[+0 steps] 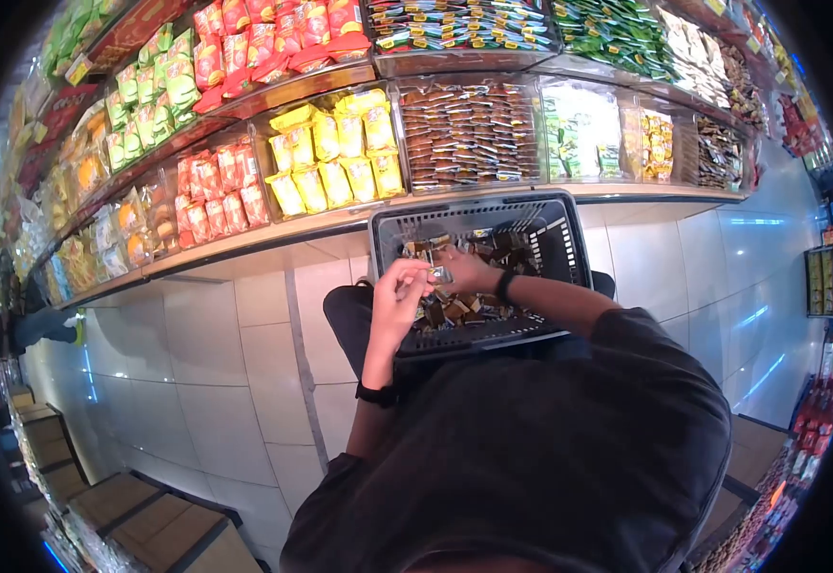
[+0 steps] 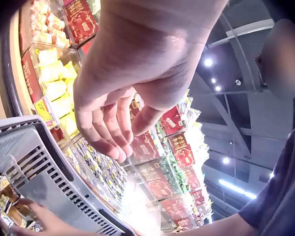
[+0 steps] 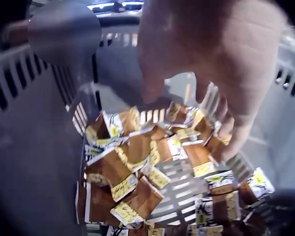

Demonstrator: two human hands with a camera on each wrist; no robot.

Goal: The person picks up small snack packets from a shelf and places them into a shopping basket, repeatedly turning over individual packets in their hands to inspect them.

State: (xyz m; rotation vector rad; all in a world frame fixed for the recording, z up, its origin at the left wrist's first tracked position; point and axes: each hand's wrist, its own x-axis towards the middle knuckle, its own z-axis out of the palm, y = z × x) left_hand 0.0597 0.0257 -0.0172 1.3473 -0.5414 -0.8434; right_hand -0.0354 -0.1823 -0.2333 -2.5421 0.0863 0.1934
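A dark grey plastic basket with slotted walls holds many small brown, white and yellow packets. My right hand reaches down inside it, thumb apart from the fingers. In the right wrist view its fingertips are right at a brown packet by the far side. My left hand is raised over the basket's left part, beside the right hand. In the left wrist view its fingers hang loosely curled with nothing between them and the thumb. A small pale packet shows between the two hands in the head view.
A shelf edge runs just beyond the basket. Its bins hold yellow bags, red bags and brown packets. Tiled floor lies to the left, with wooden boxes at lower left. The person's knee is beside the basket.
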